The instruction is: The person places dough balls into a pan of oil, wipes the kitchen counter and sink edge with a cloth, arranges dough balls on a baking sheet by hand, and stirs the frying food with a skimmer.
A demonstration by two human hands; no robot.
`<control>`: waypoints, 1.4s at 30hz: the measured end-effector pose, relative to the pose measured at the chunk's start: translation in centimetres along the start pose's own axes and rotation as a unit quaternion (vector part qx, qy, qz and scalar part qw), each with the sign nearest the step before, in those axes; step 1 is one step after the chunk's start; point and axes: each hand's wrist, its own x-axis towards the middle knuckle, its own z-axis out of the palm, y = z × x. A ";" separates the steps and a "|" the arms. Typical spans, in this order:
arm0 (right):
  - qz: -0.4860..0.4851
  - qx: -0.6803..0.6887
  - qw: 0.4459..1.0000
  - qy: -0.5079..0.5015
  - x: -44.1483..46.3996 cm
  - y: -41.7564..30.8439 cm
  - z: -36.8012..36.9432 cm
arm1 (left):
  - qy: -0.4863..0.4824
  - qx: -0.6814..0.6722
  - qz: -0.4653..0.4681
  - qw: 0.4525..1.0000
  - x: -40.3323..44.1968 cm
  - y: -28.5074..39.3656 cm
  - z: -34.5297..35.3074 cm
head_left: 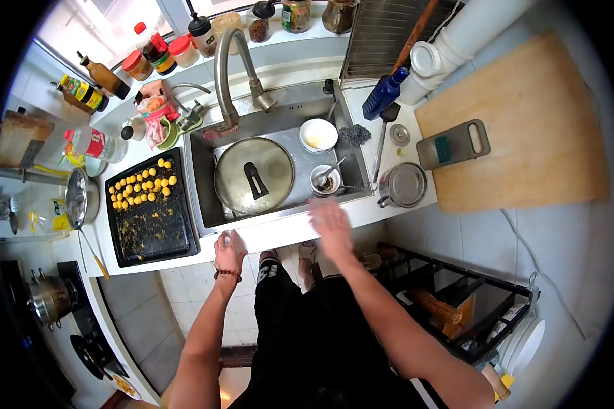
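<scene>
My left hand (230, 253) rests at the counter's front edge, thumb and fingers apart, with nothing visible in it. A bead bracelet (228, 275) circles that wrist. Blurred by motion, my right hand (331, 226) is over the front edge of the sink (280, 213), fingers stretched out and holding nothing I can see. Just beyond it in the sink is a small bowl (316, 185) with a spoon (333, 168) and dark bits inside. Behind that bowl sits a white bowl (318, 135). A large lid (233, 178) with a black handle fills the sink's left part.
Left of the sink, a black baking tray (150, 238) carries several yellow balls and crumbs. A strainer (82, 198) lies beyond it. On the right are a metal cup (404, 184), a scrubber (355, 134), a grater (450, 144) and a cutting board (525, 102). The faucet (223, 75) arches over the sink.
</scene>
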 end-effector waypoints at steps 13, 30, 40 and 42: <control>-0.049 0.092 0.992 0.069 -2.8 -12.9 6.0 | 0.073 -0.172 0.020 0.982 -2.9 0.3 -1.9; -0.214 0.134 0.964 0.077 1.7 -33.4 10.2 | -0.083 -0.314 -0.097 0.941 -7.2 -16.7 -4.3; -0.037 0.505 0.862 0.013 24.5 -32.3 2.1 | -0.068 -0.465 -0.115 0.875 -4.7 -16.1 -7.7; -0.057 0.499 0.863 0.050 30.8 -33.3 1.6 | -0.071 -0.479 -0.132 0.865 -3.9 -15.2 -7.7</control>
